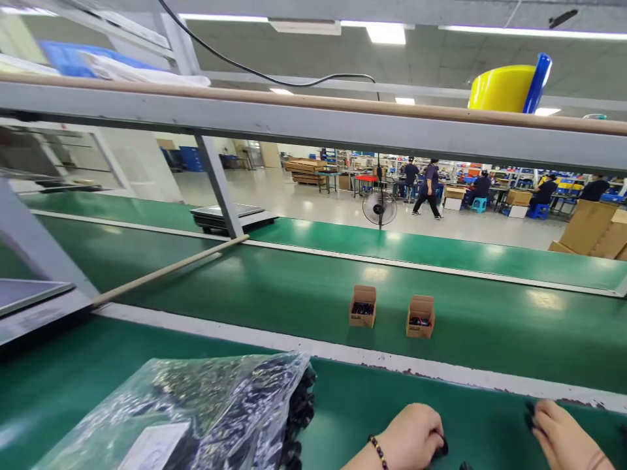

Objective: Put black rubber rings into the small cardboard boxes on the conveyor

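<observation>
My left hand (410,432), with a beaded bracelet at the wrist, is closed around a small black part (443,448) just above the green work surface. Farther right, the fingers of my right hand (561,427) pinch another small black piece (530,415), smeared by motion. What kind of parts these are does not show. Between the hands, a bit of a further black piece (465,466) shows at the bottom edge. Left of my hands lies a clear plastic bag (215,398) full of black parts, several spilling from its open end.
Two small open cardboard boxes (362,316) with dark, wired contents stand on the green belt (294,287) beyond a pale rail (343,352). A wooden rod (166,271) crosses the belt at left. Overhead runs a shelf beam (313,124). Several people work in the background.
</observation>
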The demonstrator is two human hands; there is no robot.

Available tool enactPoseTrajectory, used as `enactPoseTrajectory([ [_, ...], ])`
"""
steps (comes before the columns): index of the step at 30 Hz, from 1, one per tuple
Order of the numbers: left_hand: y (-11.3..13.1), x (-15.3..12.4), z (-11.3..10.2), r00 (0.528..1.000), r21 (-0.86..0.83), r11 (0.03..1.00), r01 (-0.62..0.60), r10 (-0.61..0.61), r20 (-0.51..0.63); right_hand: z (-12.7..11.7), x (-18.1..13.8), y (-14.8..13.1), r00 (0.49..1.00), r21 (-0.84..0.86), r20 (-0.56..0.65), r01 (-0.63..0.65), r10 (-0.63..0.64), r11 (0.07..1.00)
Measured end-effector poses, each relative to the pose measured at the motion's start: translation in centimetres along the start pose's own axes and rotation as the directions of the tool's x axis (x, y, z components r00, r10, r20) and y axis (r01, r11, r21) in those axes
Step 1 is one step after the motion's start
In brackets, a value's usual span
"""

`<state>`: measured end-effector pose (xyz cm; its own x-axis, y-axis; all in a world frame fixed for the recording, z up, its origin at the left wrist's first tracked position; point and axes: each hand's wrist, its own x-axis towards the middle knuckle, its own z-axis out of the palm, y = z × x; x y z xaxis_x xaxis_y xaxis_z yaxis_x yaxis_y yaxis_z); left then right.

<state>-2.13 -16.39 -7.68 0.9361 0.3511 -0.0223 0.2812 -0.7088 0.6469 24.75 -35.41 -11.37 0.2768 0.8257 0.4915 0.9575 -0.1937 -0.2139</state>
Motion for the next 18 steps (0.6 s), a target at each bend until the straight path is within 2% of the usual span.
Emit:
enactPoseTrajectory([
  [3,-0.7,0.1,-0.9,0.984,-0.072,0.987,0.140,-0.147,-0.098,0.5,7.8,-6.1,0.980,-0.016,-0.078,0.183,-0.184,0.983],
  [5,-1.4,0.2,-1.3,0.967,-0.104,0.975,0.198,-0.212,-0.144,2.0,12.8,-10.2,0.938,-0.033,-0.121,0.323,-0.325,0.946],
  [7,-2.2,0.3,-1.6,0.940,-0.140,0.959,0.245,-0.271,-0.208,4.2,17.0,-13.5,0.891,-0.045,-0.094,0.442,-0.444,0.896],
  [9,-2.9,0.5,-1.6,0.905,-0.185,0.942,0.281,-0.325,-0.276,6.8,20.2,-15.5,0.881,-0.066,-0.032,0.469,-0.471,0.881],
  [11,-3.4,0.7,-1.5,0.866,-0.236,0.924,0.301,-0.368,-0.337,9.3,22.3,-16.6,0.894,-0.086,0.022,0.448,-0.448,0.890],
  [14,-4.0,0.9,-1.6,0.811,-0.305,0.901,0.308,-0.416,-0.411,12.1,23.5,-17.3,0.889,-0.084,0.076,0.457,-0.452,0.885],
  [18,-4.7,0.9,-3.5,0.738,-0.394,0.873,0.287,-0.464,-0.489,13.6,23.5,-18.5,0.852,-0.066,0.137,0.517,-0.506,0.853],
])
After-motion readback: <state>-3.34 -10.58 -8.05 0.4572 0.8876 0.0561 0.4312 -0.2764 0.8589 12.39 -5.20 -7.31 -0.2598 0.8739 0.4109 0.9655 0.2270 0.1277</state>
